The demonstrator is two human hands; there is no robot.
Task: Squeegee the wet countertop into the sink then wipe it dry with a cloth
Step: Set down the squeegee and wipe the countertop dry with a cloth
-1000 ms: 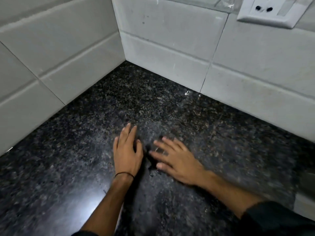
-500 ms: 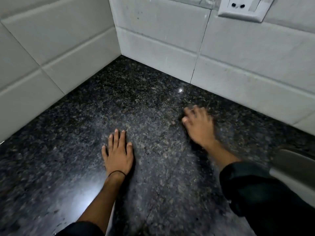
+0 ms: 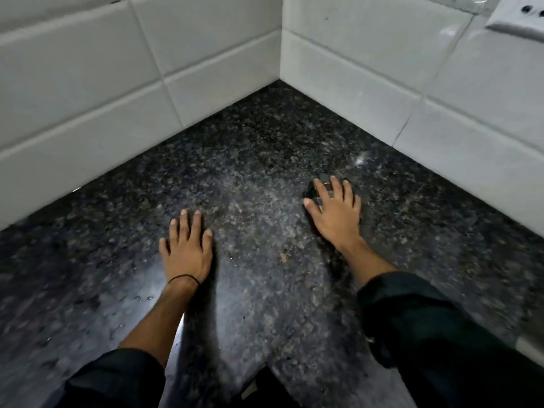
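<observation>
Head view: looking down into a counter corner, both bare hands flat on the stone.
Countertop (image 3: pixel 265 178): dark speckled granite, fills the lower and middle frame, runs up to the corner at upper centre; sheen and a few small droplets at lower left, a bright glint right of centre (wet film, extent hard to tell).
Left hand (image 3: pixel 187 248): lower centre-left of frame, palm down, fingers stretched out and close together, pointing toward the corner; released, grasping nothing, resting on the countertop.
Wrist band (image 3: pixel 184 278): thin black loop around the left wrist.
Right hand (image 3: pixel 335 213): right of centre, higher in the frame than the left, palm down, fingers spread; a small dark patch shows under the fingertips (shadow or an object, cannot tell), so whether it grips anything is unclear; the hand looks flat and unclenched.
Hands relation: well apart, a bare strip of granite between them.
Sleeves: dark left sleeve (image 3: pixel 117 378) at the bottom left edge, dark right sleeve (image 3: pixel 435 334) at lower right, pushed up the forearm.
Left wall tiles (image 3: pixel 103 83): white, glossy, upper left of frame, meeting the counter along a diagonal line.
Right wall tiles (image 3: pixel 426 83): white, upper right, meeting the left wall at the corner.
Socket plate (image 3: pixel 518 22): white, top right corner of frame, cut by the edge.
</observation>
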